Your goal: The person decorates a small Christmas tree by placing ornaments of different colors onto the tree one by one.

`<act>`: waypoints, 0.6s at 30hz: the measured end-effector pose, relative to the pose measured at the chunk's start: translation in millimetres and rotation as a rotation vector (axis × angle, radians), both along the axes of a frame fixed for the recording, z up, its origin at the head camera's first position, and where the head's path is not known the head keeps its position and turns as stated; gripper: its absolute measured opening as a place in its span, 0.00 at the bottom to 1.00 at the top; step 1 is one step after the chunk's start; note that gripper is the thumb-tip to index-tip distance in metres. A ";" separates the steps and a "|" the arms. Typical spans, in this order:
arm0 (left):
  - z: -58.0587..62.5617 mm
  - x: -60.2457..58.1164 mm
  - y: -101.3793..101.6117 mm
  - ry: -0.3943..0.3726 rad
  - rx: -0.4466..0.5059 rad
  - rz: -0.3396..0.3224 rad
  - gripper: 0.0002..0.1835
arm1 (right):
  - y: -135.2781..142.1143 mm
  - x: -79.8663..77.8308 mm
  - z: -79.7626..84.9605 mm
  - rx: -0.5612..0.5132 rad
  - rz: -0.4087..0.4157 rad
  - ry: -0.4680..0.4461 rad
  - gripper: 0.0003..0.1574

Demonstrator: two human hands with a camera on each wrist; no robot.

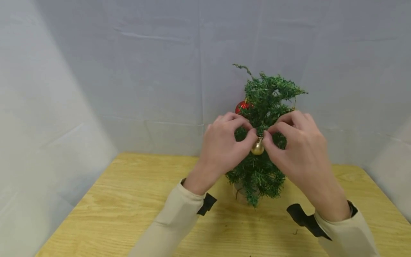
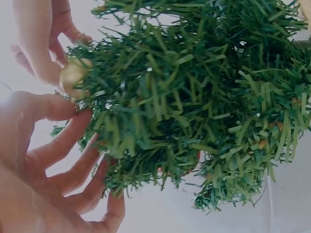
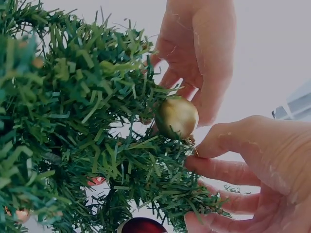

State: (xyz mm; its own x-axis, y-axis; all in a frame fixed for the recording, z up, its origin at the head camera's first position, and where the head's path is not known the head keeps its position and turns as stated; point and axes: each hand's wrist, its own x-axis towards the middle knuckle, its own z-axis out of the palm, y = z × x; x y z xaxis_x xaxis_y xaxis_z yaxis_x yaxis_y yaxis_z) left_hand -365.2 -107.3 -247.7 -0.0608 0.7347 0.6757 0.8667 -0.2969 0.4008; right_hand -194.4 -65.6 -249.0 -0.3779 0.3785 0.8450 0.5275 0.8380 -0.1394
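Observation:
A small green artificial Christmas tree [image 1: 257, 178] stands on the table, with a shiny gold bauble [image 1: 258, 148] at its front. My left hand [image 1: 224, 144] is at the bauble's left, thumb and forefinger pinching its thin hanging thread [image 2: 75, 109]. From the other side, my right hand [image 1: 300, 146] pinches the same thread between thumb and forefinger, close above the ball. In the right wrist view the gold bauble [image 3: 178, 117] lies against the branch tips between both hands. The remaining fingers of each hand spread among the needles.
A red bauble [image 1: 242, 106] hangs on the tree's upper left, and a dark red one [image 3: 142, 226] shows in the right wrist view. The pot [image 1: 242, 194] is partly hidden by low branches. Behind the wooden table [image 1: 144, 185] hangs a pale sheet [image 1: 154, 78].

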 end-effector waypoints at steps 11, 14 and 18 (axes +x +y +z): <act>-4.1 -6.9 -13.2 0.082 -0.072 -0.119 0.08 | -1.3 7.0 -2.1 0.046 0.071 -0.009 0.03; -6.0 -8.8 -15.9 0.096 -0.097 -0.137 0.07 | -2.6 11.7 -3.2 0.081 0.090 0.012 0.05; -10.9 -16.4 -16.7 0.063 -0.059 -0.190 0.06 | -4.4 20.5 -6.7 0.109 0.099 0.046 0.07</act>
